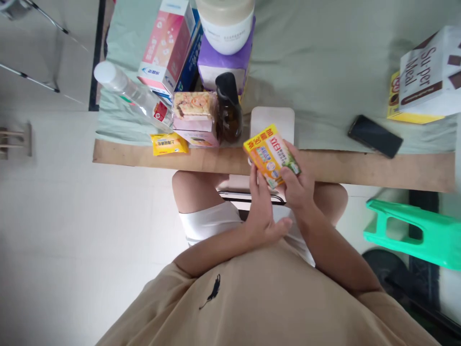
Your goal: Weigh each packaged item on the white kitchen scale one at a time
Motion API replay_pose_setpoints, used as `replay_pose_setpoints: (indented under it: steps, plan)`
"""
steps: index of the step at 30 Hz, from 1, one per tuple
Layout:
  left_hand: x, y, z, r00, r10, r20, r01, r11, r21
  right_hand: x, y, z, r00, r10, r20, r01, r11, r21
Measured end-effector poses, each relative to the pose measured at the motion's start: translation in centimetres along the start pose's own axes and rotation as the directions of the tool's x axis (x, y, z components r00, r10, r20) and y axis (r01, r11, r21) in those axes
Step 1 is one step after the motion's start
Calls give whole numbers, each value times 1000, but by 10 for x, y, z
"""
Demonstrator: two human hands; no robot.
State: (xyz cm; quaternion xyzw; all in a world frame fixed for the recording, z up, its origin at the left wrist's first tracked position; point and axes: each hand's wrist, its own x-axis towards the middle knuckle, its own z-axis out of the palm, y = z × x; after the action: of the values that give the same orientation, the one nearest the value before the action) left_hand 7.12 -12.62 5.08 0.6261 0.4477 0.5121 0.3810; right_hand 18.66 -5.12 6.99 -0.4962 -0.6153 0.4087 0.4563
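Observation:
A yellow printed box (270, 156) with green and red lettering is tilted in front of my body, just above the table's front edge. My right hand (298, 185) grips its right lower side, with the thumb lying across the top face. My left hand (263, 211) is beside it, fingers stretched out and touching or nearly touching the box's lower left edge, thumb spread away. Behind the box, a flat white object (272, 117) lies at the edge of the table, partly covered.
A clear bottle (139, 98), yellow packet (169, 144), dark pump bottle (228, 113), pink box (167, 48), wrapped bar (192, 105) and white jar (228, 29) crowd the left. A phone (375, 136) and "Su-per Meal" carton (428, 72) lie right. A green stool (403, 230) stands below.

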Motion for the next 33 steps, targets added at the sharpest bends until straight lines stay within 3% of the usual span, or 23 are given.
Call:
replay_pose_setpoints:
  steps: [2,5,10,12,15,21,26,28,31,33]
  plan:
    - [-20,-1,-5,996,-39,-83,38,999,-20,-4,-3,16,1000,-1,-6,1,999,54]
    - [-37,-10,-17,972,-87,-216,78,996,-51,7,-6,47,992,8,124,-16,998,65]
    - [-39,-24,-38,868,-255,-427,210,966,-150,37,0,105,931,38,362,-77,992,96]
    - [-34,-29,-44,822,-307,-479,252,951,-178,45,5,124,925,21,380,-62,994,95]
    - [-26,-37,-50,789,-347,-507,271,937,-219,51,11,142,941,46,335,-59,998,29]
    - [-20,-46,-58,799,-386,-462,287,919,-272,44,19,143,968,103,229,-109,994,13]
    - [-24,-51,-63,795,-369,-480,301,929,-215,7,8,130,988,102,120,-106,994,26]
    - [-24,-53,-66,789,-356,-500,288,934,-211,-9,4,127,982,167,92,-170,985,15]
    - [-22,-53,-70,785,-380,-490,245,916,-318,-22,7,126,943,299,143,-309,950,50]
    - [-20,-54,-73,786,-390,-480,214,900,-380,-22,13,127,927,297,229,-327,939,108]
